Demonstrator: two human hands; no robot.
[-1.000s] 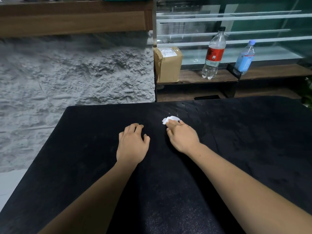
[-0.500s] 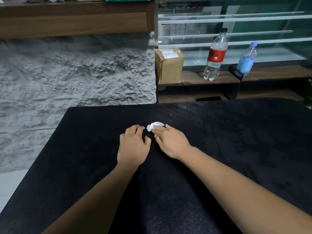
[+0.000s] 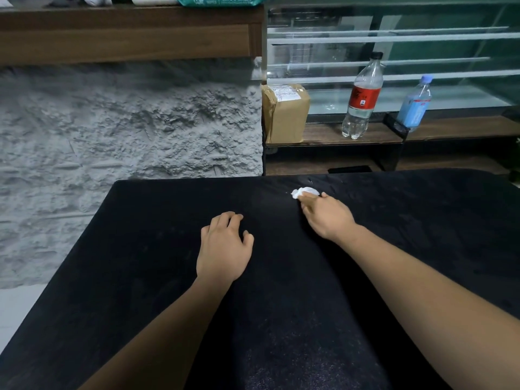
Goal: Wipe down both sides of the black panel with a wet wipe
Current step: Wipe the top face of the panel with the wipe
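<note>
Surface: black panel [image 3: 140,277] lies flat and fills the near field, with the right hand [image 3: 327,216] close to its far edge, fingers [image 3: 308,202] pinched round a crumpled white wet wipe [image 3: 302,191] that touches the panel's top face. The left hand [image 3: 223,249] rests palm-down on the panel, nearer the camera and apart from the wipe, its fingers loosely bent and holding nothing. Behind, a wooden shelf [image 3: 323,135] carries a brown parcel [image 3: 285,114], a red-labelled bottle [image 3: 363,97] and a blue bottle [image 3: 416,104], all upright.
</note>
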